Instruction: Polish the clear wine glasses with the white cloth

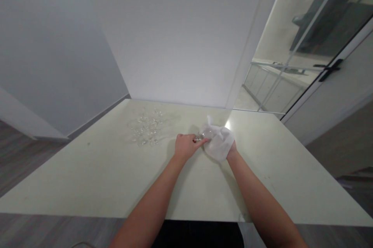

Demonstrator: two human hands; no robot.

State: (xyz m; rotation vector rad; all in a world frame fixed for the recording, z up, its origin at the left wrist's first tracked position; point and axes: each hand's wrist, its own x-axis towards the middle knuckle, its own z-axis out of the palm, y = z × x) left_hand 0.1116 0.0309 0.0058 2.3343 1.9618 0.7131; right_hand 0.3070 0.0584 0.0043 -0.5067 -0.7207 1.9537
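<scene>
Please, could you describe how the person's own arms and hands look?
Both the left forearm and right forearm are bare, with no sleeves, watch or bracelet visible. The left hand is ungloved; the right hand is partly hidden, its visible part also bare. Black clothing shows between the arms.

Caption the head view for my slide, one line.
Left hand holding a clear glass, right hand mostly hidden by a white cloth against it; more clear glassware on the table.

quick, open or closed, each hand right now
Left hand: closed, holding a glass.
Right hand: mostly hidden by cloth; open or closed can't be told.
</scene>
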